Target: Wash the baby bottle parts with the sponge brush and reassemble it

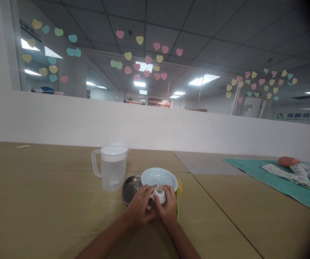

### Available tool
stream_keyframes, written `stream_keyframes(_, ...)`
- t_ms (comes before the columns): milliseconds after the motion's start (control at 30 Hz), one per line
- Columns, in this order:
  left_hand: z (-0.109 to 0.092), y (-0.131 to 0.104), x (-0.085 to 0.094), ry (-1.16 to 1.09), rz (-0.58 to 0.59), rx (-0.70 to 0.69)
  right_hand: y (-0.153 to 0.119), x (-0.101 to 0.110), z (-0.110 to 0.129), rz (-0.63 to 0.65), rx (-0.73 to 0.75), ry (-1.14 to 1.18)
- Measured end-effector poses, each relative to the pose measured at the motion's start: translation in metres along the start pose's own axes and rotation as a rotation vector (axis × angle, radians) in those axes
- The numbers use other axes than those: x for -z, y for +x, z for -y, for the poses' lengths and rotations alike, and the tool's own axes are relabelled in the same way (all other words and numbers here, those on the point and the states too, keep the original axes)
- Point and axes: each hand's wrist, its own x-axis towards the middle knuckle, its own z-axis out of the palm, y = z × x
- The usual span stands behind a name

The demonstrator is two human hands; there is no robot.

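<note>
Both my hands close around a baby bottle [159, 196] with a white collar and a teat on top. My right hand [169, 211] wraps the collar from the right, its thumb in front. From the left, my left hand [138, 207] grips the bottle lower down, by what looks like a white side handle. Most of the bottle's body is hidden behind my fingers. Just beyond my hands stands a white bowl [159, 175] with something thin inside. A round metal tray [128, 190] lies beside my left hand, with a clear dome-shaped cap [137, 181] on it.
A translucent lidded pitcher [113, 169] stands behind the tray, its handle to the left. Right of my right hand lies a green-handled thing [177, 207] with a yellow flower-like end [179, 187]. A teal cloth [252, 167] with patterned fabric [303, 174] lies far right.
</note>
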Motion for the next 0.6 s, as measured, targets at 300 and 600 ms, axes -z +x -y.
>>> stream_keyframes(300, 0.060, -0.006, 0.014, 0.201, -0.168, 0.372, 0.001, 0.003, 0.000, 0.009, -0.007, 0.039)
stream_keyframes(600, 0.068, -0.005, 0.013, 0.383, -0.079, 0.343, 0.005, 0.006, 0.004, 0.040, -0.008, 0.021)
